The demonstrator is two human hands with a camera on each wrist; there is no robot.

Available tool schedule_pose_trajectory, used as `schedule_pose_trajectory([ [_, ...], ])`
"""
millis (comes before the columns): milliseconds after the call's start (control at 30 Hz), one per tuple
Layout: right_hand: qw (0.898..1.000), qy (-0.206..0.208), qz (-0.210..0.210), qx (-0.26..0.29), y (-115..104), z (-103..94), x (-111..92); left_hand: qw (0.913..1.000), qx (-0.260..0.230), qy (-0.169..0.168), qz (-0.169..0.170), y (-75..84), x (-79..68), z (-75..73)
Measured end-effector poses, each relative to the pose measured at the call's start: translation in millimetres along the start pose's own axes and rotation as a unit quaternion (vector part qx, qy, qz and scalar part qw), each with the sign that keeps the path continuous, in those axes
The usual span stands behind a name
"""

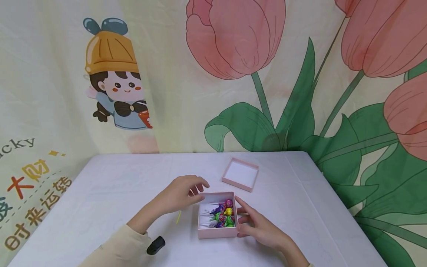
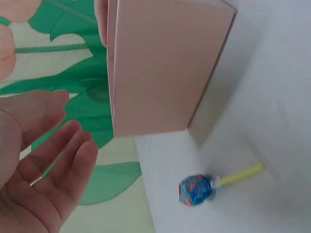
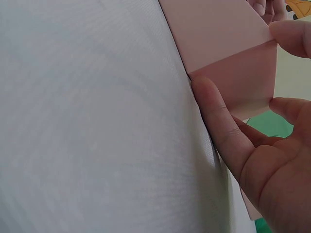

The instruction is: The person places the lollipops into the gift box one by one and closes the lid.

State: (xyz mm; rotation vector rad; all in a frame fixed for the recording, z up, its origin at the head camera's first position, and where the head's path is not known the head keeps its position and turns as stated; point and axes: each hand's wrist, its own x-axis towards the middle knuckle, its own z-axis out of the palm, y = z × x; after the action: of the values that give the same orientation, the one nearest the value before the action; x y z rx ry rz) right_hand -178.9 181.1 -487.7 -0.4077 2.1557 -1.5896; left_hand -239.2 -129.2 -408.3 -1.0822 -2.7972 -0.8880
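A pink open box (image 1: pixel 218 233) stands on the table, with several wrapped lollipops (image 1: pixel 220 217) lying inside, their sticks towards the left. My left hand (image 1: pixel 185 193) hovers by the box's far left corner, fingers loosely bent and nothing in them. At the box's right wall, my right hand (image 1: pixel 258 226) touches the side with spread fingertips; the right wrist view shows fingers (image 3: pixel 209 94) against the pink wall. Beneath my left hand lies a loose lollipop (image 2: pixel 195 190) with a blue wrapper and yellow stick. Only its stick shows in the head view.
Behind the box, a pink box lid (image 1: pixel 241 174) lies with its white inside facing up. The white tablecloth (image 1: pixel 116 185) covers the table, which ends at a printed curtain (image 1: pixel 173 92). Near the left cuff is a black rounded object (image 1: pixel 155 245).
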Motion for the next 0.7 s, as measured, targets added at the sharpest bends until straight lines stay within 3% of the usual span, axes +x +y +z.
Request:
schedule_pose_trajectory([
  [367, 1.0, 0.002, 0.006, -0.004, 1, 1.0, 0, 0.9949, 0.02, 0.02, -0.097, -35.4, -16.2, -10.3],
  [700, 1.0, 0.005, 0.008, -0.007, -2, 1.4, 1, 0.994, 0.02, 0.001, -0.108, -59.5, -28.2, -4.7],
])
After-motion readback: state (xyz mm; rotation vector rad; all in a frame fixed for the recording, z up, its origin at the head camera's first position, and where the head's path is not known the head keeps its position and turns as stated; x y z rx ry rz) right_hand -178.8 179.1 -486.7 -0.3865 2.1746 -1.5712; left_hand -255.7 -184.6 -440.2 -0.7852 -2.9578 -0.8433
